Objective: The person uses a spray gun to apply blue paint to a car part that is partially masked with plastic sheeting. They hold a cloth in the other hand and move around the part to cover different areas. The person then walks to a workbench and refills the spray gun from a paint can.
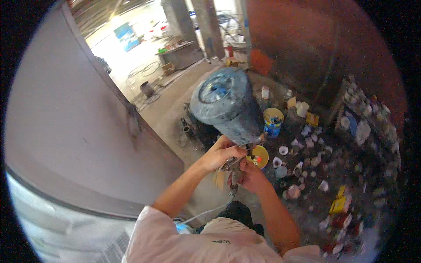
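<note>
A paint spray gun (237,168) is held in front of my chest, its large paint-stained grey-blue cup (237,116) standing on top and leaning slightly left. My left hand (221,154) is closed around the gun just under the cup. Around the grip is my right hand (251,176), its fingers partly hidden by the gun. A pale air hose (209,212) runs from the bottom of the grip down to the left past my shirt. The nozzle and trigger are hard to make out.
A large grey panel (87,118) stands close on my left. To the right, used cups and scraps (302,171) litter the dark floor, beside a blue-and-yellow bucket (272,125) and a yellow tub (261,153). A reddish-brown wall (302,48) rises behind them. Concrete pillars (179,22) stand farther off.
</note>
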Action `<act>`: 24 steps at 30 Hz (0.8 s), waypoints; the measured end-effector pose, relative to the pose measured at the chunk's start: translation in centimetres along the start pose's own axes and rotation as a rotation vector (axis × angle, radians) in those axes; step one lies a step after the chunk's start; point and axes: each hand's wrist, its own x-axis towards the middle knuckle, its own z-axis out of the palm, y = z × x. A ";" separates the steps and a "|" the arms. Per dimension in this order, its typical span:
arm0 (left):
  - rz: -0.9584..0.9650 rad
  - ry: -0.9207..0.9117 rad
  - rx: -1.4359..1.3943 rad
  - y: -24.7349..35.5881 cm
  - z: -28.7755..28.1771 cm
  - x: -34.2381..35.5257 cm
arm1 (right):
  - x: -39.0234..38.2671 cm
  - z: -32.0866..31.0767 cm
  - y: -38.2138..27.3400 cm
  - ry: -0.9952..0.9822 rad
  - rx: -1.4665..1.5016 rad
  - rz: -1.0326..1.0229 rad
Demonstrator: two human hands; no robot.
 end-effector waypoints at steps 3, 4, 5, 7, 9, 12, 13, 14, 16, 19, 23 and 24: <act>-0.174 -0.092 0.060 -3.4 2.7 9.2 | 1.0 -9.6 -4.5 -0.093 0.177 0.052; -0.270 -0.113 0.088 -3.7 3.8 12.3 | 1.5 -11.6 -6.0 -0.126 0.273 0.068; -0.179 -0.118 0.070 -3.5 4.2 16.0 | 2.9 -13.5 -7.8 -0.038 0.372 0.074; -0.092 -0.139 0.034 -4.1 6.3 21.7 | 4.6 -17.0 -11.8 -0.112 0.458 0.052; -0.116 -0.141 0.112 -5.7 8.4 25.5 | 4.3 -21.2 -14.9 -0.049 0.381 0.046; -0.019 -0.177 0.374 -9.5 9.7 33.9 | 3.6 -29.9 -19.6 0.277 -0.561 -0.074; 0.092 -0.125 0.454 -10.6 10.3 36.8 | 3.2 -32.6 -21.4 0.389 -0.738 -0.081; 0.046 -0.155 0.483 -11.7 10.8 39.3 | 2.5 -35.6 -23.6 0.504 -0.787 -0.011; -0.135 -0.149 0.481 -13.0 12.1 43.8 | 1.1 -41.2 -28.6 0.622 -0.439 -0.041; -0.308 0.102 0.137 -14.1 15.0 49.1 | -5.2 -48.2 -35.2 1.077 -0.278 -0.158; 0.250 -0.036 0.703 -18.1 19.6 53.2 | -18.3 -58.3 -44.2 1.282 -0.150 -0.230; 0.288 -0.043 0.749 -19.6 20.5 53.4 | -21.2 -61.1 -46.1 1.371 -0.239 -0.220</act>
